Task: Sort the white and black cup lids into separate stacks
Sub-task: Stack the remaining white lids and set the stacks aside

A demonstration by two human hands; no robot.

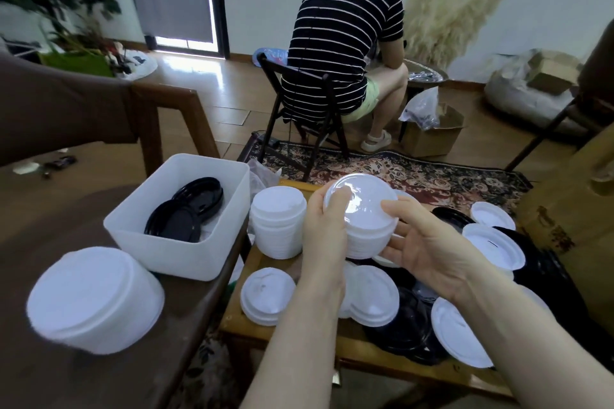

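A blurred stack of white lids [94, 299] sits at far left, beside a white bin [179, 252] holding black lids [184, 209]. The left hand [324, 229] grips the held stack of white lids [362, 219], thumb on top. The right hand [420, 242] cradles it, fingers loosely curled, perhaps pinching. Below lie mixed loose lids [415, 315].

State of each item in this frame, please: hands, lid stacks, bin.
Left hand: grips held white stack.
Right hand: supports that stack.
Held white stack: lifted, upright.
Standing white stack: upright beside it.
White bin: open, black lids inside.
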